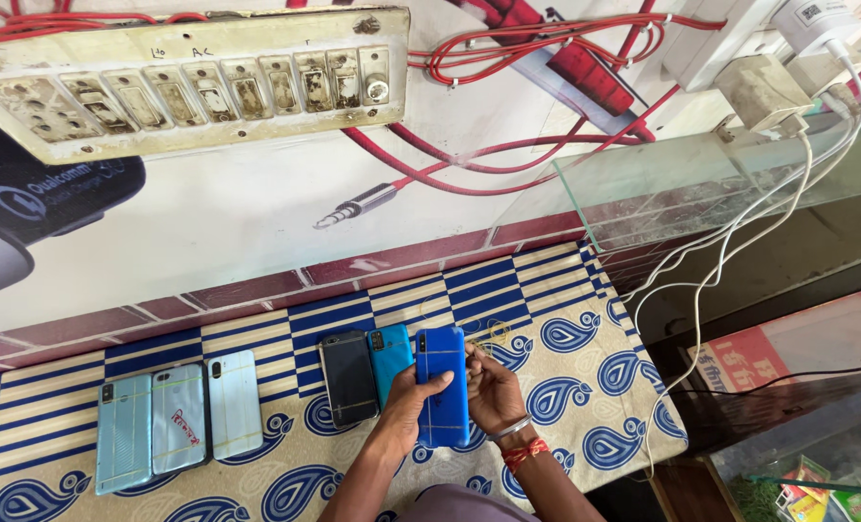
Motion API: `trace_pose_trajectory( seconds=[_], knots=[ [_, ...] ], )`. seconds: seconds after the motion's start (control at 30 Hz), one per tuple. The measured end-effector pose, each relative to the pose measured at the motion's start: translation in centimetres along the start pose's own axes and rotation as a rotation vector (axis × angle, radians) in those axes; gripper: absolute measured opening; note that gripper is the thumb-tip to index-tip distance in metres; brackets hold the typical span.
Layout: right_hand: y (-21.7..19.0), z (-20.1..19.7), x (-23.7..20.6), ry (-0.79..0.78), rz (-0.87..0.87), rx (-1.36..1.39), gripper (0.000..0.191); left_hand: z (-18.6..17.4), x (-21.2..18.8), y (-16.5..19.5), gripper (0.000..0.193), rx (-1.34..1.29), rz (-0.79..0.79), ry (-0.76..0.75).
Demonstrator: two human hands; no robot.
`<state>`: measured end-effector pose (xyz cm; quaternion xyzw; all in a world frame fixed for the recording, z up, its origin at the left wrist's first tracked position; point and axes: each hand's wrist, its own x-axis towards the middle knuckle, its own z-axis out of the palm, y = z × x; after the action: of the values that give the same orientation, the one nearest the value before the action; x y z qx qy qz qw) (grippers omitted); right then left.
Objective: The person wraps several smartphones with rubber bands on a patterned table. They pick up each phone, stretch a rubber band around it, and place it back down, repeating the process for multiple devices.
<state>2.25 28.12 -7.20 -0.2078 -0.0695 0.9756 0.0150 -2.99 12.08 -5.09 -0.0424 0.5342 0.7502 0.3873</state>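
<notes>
Both hands' grip grasping blue phone: left hand, right hand

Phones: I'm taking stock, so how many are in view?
6: three pale ones side by side at left, black and teal mid-cloth, a blue one in both hands.

Left hand curls in a closed grip; right hand beside it, fingers bent, wrist banded.
</notes>
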Motion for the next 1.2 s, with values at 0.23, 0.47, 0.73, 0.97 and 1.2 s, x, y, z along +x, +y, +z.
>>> trace_pose_trajectory(
  seconds=[0.23,0.47,0.73,0.97,1.2],
  knots=[
    [1.4,0.8,-0.4,0.082,-0.075,-0.180,0.041,1.0,-1.1,1.2,0.034,0.028,0.008,-0.030],
    [1.0,0.1,0.1,-0.104,0.008,-0.274,0.050,1.8,-2.0,2.2,0.028,-0.030,0.043,-0.115],
    [0.8,-0.2,0.1,-0.011,0.030,-0.290,0.043,1.2,-2.0,2.8,0.032,0.017,0.028,-0.080],
    [0.2,0.2,-0.1,-0.030,-0.026,-0.492,0.056,0.3,-1.2,2.4,0.039,0.141,0.045,-0.016],
    [-0.6,0.7,0.1,-0.075,-0.070,-0.722,0.057,-0.7,-1.3,1.9,0.041,0.315,0.053,0.027]
  ],
)
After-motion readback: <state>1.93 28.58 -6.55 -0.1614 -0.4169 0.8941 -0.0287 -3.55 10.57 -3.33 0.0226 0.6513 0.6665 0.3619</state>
